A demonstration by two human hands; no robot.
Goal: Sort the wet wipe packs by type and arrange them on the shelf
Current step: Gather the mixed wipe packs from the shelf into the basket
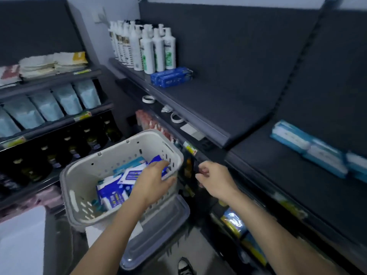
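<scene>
A grey plastic basket (83, 175) stands on a clear bin, holding several blue-and-white wet wipe packs (113, 195). My left hand (153, 181) reaches into the basket at its right wall, fingers spread over the packs; no grip shows. My right hand (214, 179) hovers to the right of the basket, in front of the dark shelf edge, fingers loosely curled and holding nothing. A row of light-blue and white wipe packs (309, 147) lies on the dark shelf (268, 167) at the right.
The upper shelf (208, 100) carries white pump bottles (147, 48) and blue boxes (170, 76). Pouches, towels and dark bottles fill the left rack (55, 124). A clear bin (158, 231) sits under the basket. A shoe (184, 266) shows on the floor.
</scene>
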